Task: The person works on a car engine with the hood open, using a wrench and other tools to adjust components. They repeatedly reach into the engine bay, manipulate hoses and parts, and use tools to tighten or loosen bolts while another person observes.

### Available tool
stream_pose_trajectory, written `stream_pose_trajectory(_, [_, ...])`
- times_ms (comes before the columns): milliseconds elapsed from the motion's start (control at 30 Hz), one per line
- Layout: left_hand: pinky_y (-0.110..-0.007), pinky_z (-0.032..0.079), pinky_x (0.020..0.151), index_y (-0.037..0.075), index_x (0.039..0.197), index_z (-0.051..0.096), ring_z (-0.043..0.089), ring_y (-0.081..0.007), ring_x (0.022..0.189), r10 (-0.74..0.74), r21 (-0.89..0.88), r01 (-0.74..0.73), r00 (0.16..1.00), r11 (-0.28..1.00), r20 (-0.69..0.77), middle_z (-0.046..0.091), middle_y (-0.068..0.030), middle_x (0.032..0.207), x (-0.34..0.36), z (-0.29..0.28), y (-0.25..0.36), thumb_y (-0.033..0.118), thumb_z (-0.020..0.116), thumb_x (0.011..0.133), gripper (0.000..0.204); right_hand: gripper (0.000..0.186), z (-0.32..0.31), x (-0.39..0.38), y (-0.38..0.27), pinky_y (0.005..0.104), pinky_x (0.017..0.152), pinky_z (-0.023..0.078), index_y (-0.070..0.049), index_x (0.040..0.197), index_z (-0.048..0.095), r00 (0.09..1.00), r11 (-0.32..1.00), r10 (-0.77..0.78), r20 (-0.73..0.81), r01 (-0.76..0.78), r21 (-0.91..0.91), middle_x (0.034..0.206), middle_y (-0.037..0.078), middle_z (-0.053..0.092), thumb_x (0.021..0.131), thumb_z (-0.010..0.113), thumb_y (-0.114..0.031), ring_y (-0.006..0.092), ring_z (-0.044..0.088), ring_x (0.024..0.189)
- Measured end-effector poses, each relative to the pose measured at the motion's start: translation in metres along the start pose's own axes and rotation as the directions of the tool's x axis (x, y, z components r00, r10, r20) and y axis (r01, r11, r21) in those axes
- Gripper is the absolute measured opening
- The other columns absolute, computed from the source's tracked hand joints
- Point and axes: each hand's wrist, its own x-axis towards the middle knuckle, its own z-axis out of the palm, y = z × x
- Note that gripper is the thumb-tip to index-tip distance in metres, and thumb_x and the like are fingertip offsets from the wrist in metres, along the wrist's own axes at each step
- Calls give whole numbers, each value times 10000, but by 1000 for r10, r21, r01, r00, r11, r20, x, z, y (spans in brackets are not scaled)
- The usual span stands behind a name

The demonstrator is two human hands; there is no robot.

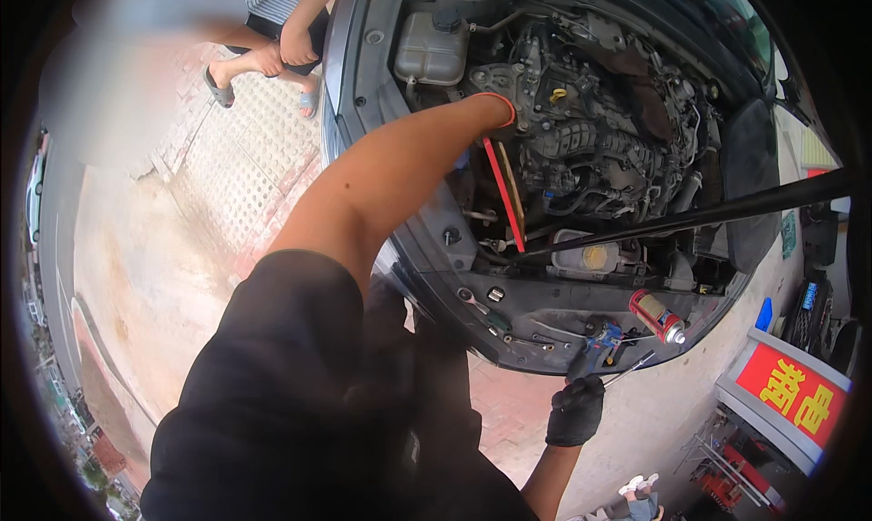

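Observation:
My left arm reaches deep into the open engine bay of a car. Only the orange cuff [505,109] at that wrist shows clearly; the fingers are hidden among the parts beside the engine [581,130]. Close by that wrist, a long red-edged strip [505,194] stands in the bay. My right hand [575,412], in a black glove, is closed around a slim metal tool [629,370], its shaft pointing up and right just off the front edge of the car. It looks like a ratchet, though its end is small in view.
A blue cordless drill [599,337], a red spray can [656,316] and several hand tools [527,342] lie on the front panel. A dark prop rod [708,214] crosses the bay. Another person [291,44] sits at the upper left. A red sign [792,394] stands at right.

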Motion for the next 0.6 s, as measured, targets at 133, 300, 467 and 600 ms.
stream_pose_trajectory(133, [-417, 572, 721, 40, 859, 760, 714, -353, 849, 281, 391, -291, 956, 873, 83, 720, -201, 891, -78, -51, -65, 159, 639, 794, 181, 213, 2, -7, 14, 300, 531, 480, -102, 1007, 600, 996, 1000, 13, 83, -15, 25, 809, 27, 594, 826, 692, -167, 163, 561, 590])
stream_pose_trajectory(300, [-329, 544, 755, -32, 1124, 661, 676, -169, 851, 200, -732, -111, 979, 673, 35, 716, -130, 947, -229, -46, -88, 67, 559, 946, 228, 211, -1, -44, 62, 259, 470, 404, -46, 961, 593, 970, 958, -228, -85, 208, -197, 778, 58, 622, 910, 655, -241, 155, 569, 545])
stream_pose_trajectory(467, [-376, 562, 742, 9, 1235, 604, 704, -345, 812, 414, -236, -443, 896, 865, -161, 706, -213, 959, -308, 34, 50, 131, 623, 911, 347, 207, 9, -88, 171, 243, 569, 459, -18, 959, 648, 939, 987, 22, -344, -76, -143, 828, 83, 675, 935, 667, -223, 143, 631, 637])
stream_pose_trajectory(600, [-435, 556, 757, 57, 1255, 597, 690, -387, 854, 601, -395, -556, 799, 731, -13, 705, -193, 979, -304, 139, 143, 174, 610, 907, 368, 191, -25, -139, 308, 249, 778, 512, -46, 1103, 649, 863, 892, 59, -501, -271, -362, 957, -2, 656, 917, 671, -85, 94, 610, 884])
